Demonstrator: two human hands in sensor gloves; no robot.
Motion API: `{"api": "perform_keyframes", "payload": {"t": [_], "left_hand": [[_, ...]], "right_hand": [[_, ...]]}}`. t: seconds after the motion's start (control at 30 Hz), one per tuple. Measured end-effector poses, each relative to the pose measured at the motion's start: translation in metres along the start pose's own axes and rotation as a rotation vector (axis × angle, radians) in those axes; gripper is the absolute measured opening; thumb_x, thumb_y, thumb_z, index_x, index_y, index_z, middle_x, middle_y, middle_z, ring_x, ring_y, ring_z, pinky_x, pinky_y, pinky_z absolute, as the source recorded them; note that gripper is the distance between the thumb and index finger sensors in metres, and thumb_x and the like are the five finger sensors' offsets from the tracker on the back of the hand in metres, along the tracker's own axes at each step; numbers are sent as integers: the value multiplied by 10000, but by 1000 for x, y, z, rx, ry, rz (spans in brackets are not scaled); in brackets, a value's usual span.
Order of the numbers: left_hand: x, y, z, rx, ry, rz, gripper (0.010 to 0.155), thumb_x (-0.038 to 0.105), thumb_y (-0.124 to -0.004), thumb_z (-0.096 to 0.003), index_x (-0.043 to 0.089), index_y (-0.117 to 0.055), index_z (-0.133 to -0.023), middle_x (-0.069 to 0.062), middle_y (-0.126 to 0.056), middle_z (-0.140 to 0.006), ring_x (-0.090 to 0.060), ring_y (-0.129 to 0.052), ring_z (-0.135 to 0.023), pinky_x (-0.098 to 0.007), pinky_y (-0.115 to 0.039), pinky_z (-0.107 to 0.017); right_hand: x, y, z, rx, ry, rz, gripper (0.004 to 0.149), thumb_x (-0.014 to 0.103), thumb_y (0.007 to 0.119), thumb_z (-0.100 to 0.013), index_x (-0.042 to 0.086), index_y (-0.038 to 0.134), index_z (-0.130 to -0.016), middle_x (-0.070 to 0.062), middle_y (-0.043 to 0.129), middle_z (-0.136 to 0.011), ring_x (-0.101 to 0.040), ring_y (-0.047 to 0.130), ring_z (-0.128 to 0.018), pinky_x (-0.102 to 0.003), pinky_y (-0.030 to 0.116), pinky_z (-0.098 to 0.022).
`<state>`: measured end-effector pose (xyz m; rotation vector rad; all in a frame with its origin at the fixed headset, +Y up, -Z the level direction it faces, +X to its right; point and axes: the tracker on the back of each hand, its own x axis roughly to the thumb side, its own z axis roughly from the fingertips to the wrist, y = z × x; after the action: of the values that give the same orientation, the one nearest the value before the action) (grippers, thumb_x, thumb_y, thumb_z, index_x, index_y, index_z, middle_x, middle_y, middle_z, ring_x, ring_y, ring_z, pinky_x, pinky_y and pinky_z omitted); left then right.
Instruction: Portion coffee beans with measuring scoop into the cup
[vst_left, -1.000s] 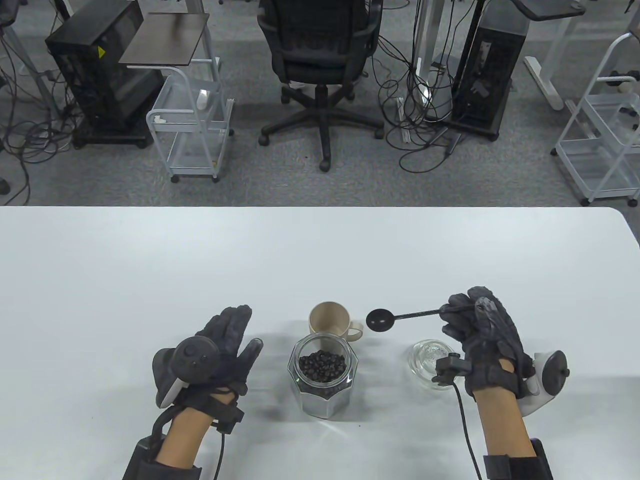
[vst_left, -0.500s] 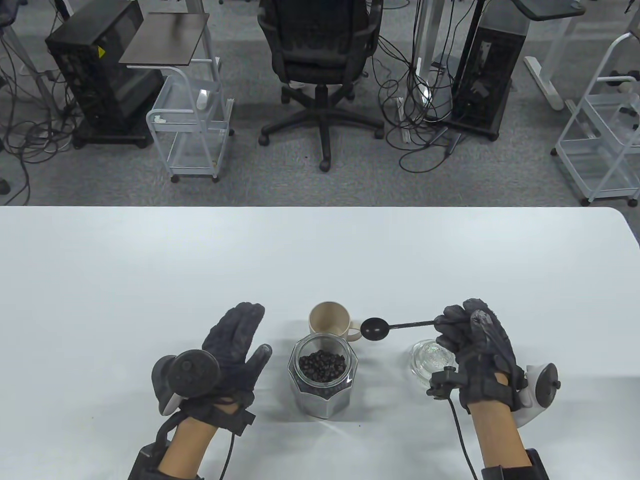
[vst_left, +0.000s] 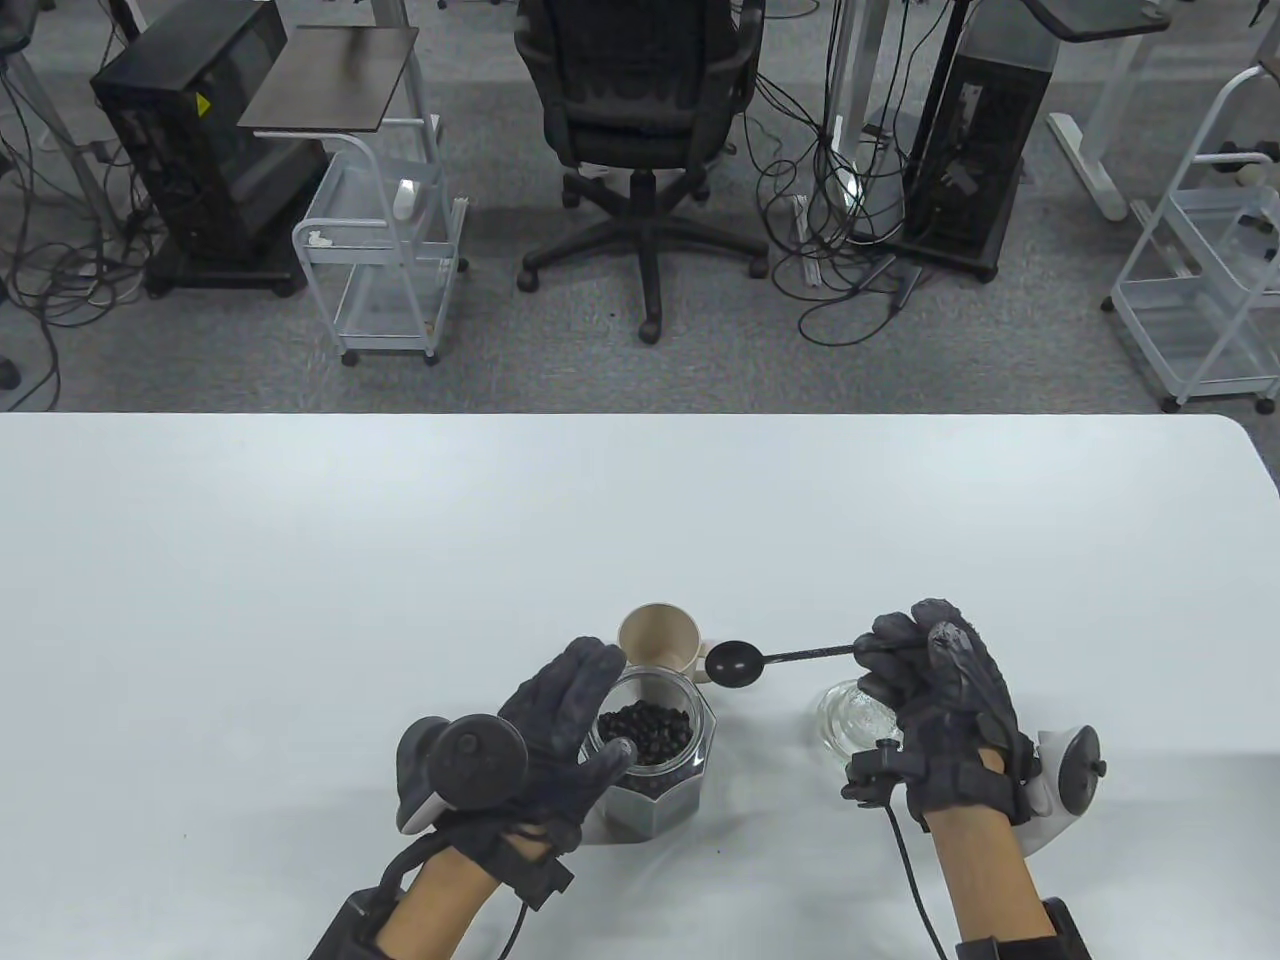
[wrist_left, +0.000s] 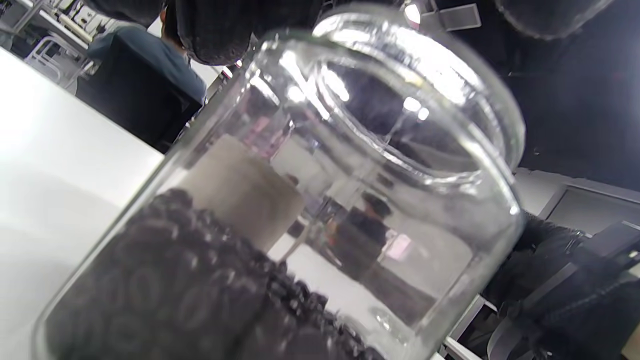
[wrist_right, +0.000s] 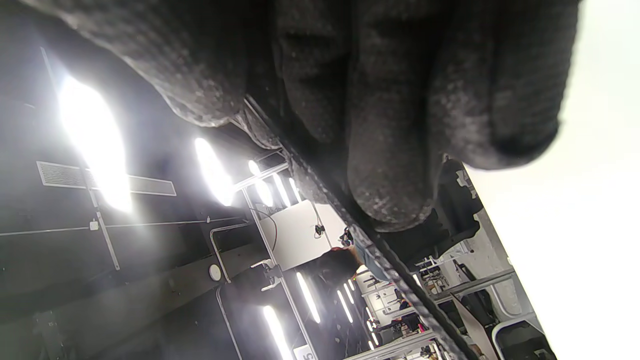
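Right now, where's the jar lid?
In the table view, the glass lid lies on the table right of the bean jar, partly hidden under the right hand holding the scoop.

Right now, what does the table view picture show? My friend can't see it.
A gloved left hand wraps around an open glass jar of dark coffee beans on a white table. The gloved right hand holds a black measuring scoop, empty, near a beige cup. A clear glass lid lies beside it.
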<state>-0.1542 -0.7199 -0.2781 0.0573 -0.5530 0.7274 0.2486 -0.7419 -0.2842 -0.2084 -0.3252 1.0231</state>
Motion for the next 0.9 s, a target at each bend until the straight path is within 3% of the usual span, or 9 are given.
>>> {"api": "perform_keyframes", "payload": {"t": [0.27,0.47,0.77,0.9], "left_hand": [[-10,-9,0,-28,28,42,864,751,-580,-458,237,-423,-1134,-192,-514,-1170,-530,-614,-1033,-724,-469,-677],[-10,-9,0,-39,32,38,868,760,-568,-457,251,-402,-1139,-186,-501,-1176,-526,-607,-1039,-720,-469,-681],[-11,-9,0,-36,35,53,862,757,-571,-456,258,-403,-1138,-190,-503,-1172,-534,-614,-1030,-726,-471,-674],[-11,-10,0,-35,34,65,863,758,-571,-455,260,-400,-1138,-192,-497,-1173,-536,-615,-1028,-727,-471,-673]], "right_hand": [[4,10,7,40,-7,-40,406,352,838,-516,166,832,-877,-167,967,-727,-402,1101,-562,-501,902,-359],[10,36,22,173,-102,32,406,351,838,-515,172,832,-879,-167,965,-734,-407,1097,-570,-507,899,-366],[10,78,46,397,-406,360,401,330,856,-494,172,858,-864,-180,967,-738,-434,1090,-583,-536,886,-384],[5,91,53,466,-479,463,401,316,864,-484,169,869,-857,-187,965,-744,-449,1086,-594,-553,879,-392]]}}
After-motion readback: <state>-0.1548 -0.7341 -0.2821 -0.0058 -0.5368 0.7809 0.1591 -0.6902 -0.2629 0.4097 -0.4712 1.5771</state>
